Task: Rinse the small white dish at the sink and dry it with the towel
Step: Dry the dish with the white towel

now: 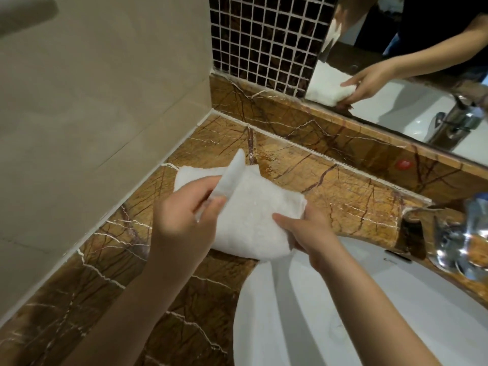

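Observation:
My left hand (182, 220) grips the small white dish (230, 178), held edge-on and tilted, its rim sticking up past my fingers. A folded white towel (253, 220) sits against the dish's right side, above the brown marble counter near the sink's left rim. My right hand (306, 233) clutches the towel from the right, thumb on top and fingers underneath. Most of the dish is hidden behind my left hand and the towel.
The white sink basin (330, 313) fills the lower right. A chrome faucet (454, 241) stands at the right edge. Brown marble counter (330, 188) runs to the beige wall at left. A mirror (396, 75) behind the ledge reflects a hand and the towel.

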{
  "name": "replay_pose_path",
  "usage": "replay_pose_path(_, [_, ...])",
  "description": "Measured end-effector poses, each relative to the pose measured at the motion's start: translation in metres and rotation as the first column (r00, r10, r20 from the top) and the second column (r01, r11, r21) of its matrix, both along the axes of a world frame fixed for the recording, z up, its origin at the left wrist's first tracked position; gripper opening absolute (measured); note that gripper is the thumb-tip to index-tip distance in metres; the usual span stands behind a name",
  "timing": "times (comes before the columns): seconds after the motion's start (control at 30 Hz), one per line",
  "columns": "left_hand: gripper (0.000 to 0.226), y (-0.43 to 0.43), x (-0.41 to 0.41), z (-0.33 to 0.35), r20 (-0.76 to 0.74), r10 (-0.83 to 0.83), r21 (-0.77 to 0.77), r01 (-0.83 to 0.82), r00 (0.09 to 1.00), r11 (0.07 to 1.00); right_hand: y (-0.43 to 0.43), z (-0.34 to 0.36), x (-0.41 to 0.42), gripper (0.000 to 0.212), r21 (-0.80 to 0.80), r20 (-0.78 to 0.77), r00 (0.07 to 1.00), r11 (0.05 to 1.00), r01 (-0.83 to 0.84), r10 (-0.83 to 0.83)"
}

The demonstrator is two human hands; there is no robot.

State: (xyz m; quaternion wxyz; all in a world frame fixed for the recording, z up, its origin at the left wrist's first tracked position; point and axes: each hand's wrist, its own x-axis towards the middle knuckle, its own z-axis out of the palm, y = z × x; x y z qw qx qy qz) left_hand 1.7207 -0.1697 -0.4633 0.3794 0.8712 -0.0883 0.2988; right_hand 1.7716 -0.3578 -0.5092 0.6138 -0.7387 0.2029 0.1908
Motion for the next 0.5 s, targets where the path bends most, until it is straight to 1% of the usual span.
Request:
replay_pose_path(0.03, [0.02, 0.0, -0.001, 0.0, 0.037, -0.01, 0.097, 0.006, 0.999, 0.995, 0.008, 0.0, 0.001, 0.048, 0.029, 0.002, 1.0, 1.0, -0.012, 0.012])
replay_pose_path(0.13, [0.02, 0.002, -0.004, -0.004, 0.041, -0.016, 0.224, 0.007, 0.999, 0.975, 0.032, 0.0, 0.004, 0.049, 0.04, 0.035, 0.999, 0.998, -0.043, 0.041])
replay_pose_path(0.2, [0.021, 0.004, -0.006, -0.006, 0.038, -0.005, 0.304, -0.007, 0.999, 0.953, 0.041, -0.001, 0.008, 0.04, 0.019, 0.066, 0.995, 0.996, -0.082, 0.08])
replay_pose_path(0.27, [0.02, 0.006, -0.007, -0.008, 0.03, -0.005, 0.358, -0.006, 1.0, 0.934, 0.039, 0.001, 0.012, 0.029, 0.003, 0.043, 0.985, 0.986, -0.165, 0.165])
replay_pose_path(0.3, [0.021, 0.008, -0.007, -0.008, 0.028, -0.014, 0.373, 0.002, 1.0, 0.928, 0.035, 0.003, 0.014, 0.025, -0.017, 0.019, 0.978, 0.978, -0.208, 0.208])
replay_pose_path(0.33, [0.021, 0.008, -0.007, -0.008, 0.027, -0.025, 0.383, 0.013, 0.999, 0.924, 0.029, 0.006, 0.015, 0.023, -0.072, 0.008, 0.971, 0.969, -0.238, 0.239])
replay_pose_path(0.37, [0.021, 0.009, -0.007, -0.007, 0.029, -0.042, 0.389, 0.027, 0.999, 0.921, 0.024, 0.011, 0.016, 0.022, -0.175, 0.022, 0.967, 0.953, -0.246, 0.253])
replay_pose_path(0.4, [0.021, 0.011, -0.008, -0.007, 0.026, -0.065, 0.392, 0.049, 0.998, 0.918, 0.018, 0.018, 0.016, 0.024, -0.299, 0.068, 0.968, 0.93, -0.212, 0.242])
replay_pose_path(0.43, [0.024, 0.012, -0.008, -0.006, 0.014, -0.093, 0.391, 0.08, 0.996, 0.917, 0.014, 0.025, 0.015, 0.026, -0.381, 0.142, 0.968, 0.914, -0.137, 0.205])
replay_pose_path(0.47, [0.027, 0.012, -0.008, -0.005, -0.008, -0.121, 0.393, 0.114, 0.993, 0.912, 0.011, 0.034, 0.013, 0.028, -0.383, 0.215, 0.962, 0.921, -0.073, 0.166])
replay_pose_path(0.5, [0.03, 0.012, -0.007, -0.003, -0.035, -0.144, 0.409, 0.146, 0.989, 0.901, 0.01, 0.044, 0.012, 0.03, -0.312, 0.243, 0.959, 0.948, -0.063, 0.144])
